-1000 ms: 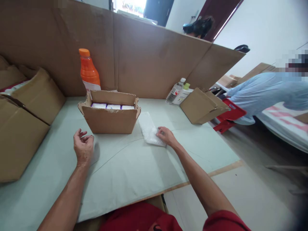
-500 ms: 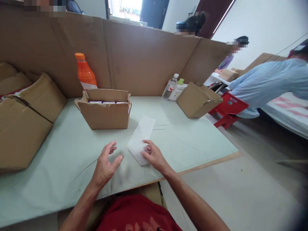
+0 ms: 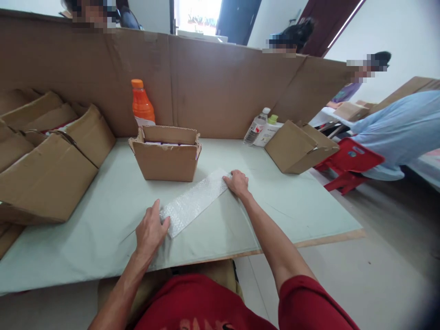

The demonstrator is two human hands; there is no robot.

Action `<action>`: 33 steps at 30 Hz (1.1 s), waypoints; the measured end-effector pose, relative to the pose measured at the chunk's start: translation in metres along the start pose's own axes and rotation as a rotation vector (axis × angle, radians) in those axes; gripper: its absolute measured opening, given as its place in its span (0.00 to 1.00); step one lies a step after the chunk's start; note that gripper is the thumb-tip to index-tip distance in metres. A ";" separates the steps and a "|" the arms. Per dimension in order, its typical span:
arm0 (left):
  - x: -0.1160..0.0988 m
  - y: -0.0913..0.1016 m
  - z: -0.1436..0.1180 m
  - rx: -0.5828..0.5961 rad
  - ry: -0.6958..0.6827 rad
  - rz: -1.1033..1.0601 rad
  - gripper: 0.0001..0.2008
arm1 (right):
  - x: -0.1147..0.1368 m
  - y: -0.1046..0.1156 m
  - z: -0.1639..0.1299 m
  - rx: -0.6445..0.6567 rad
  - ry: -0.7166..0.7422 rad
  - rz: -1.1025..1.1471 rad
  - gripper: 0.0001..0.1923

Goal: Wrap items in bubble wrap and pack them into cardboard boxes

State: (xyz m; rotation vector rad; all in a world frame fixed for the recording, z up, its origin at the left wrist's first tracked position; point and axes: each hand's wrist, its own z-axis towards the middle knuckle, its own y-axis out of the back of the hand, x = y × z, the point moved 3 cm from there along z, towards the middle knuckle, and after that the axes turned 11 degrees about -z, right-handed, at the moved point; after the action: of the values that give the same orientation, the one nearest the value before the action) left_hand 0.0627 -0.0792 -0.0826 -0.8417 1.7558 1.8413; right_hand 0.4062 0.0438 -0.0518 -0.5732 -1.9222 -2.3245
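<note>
A strip of bubble wrap (image 3: 194, 200) lies slantwise on the pale green tabletop (image 3: 213, 247), its far end pointing up and to the right. My left hand (image 3: 151, 227) grips the near left end, thumb and fingers on either side of the edge. At the far right end, my right hand (image 3: 237, 182) has its thumb on the wrap and its fingers curled at the edge. Just behind the strip stands an open cardboard box (image 3: 168, 160) with small packs inside, only their tops showing.
Larger open cartons (image 3: 51, 169) crowd the left side. An orange bottle (image 3: 142, 105), a clear water bottle (image 3: 257, 127) and a white bottle (image 3: 270, 132) stand before a cardboard partition (image 3: 220, 91). Another small carton (image 3: 299, 146) sits at right. People work beyond; a red chair (image 3: 357, 158) is near one.
The bubble wrap has turned from steep to slanting. My right hand has gone to its far end, and my left hand, apart before, has closed on its near end. The view has shifted left.
</note>
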 end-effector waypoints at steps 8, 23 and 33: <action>-0.008 0.011 0.018 0.226 -0.043 0.343 0.23 | -0.019 -0.021 -0.053 -0.007 0.057 -0.069 0.08; -0.003 0.016 0.153 -0.358 -0.056 -0.597 0.36 | 0.098 -0.047 0.025 0.211 0.333 0.583 0.37; -0.014 0.016 0.107 -0.329 -0.205 -0.478 0.33 | 0.056 -0.035 0.032 0.021 0.220 0.498 0.29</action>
State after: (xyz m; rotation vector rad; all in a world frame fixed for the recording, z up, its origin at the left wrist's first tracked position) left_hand 0.0492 0.0268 -0.0617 -1.0446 1.0276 1.8239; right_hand 0.3517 0.0920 -0.0613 -0.6696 -1.4955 -1.9573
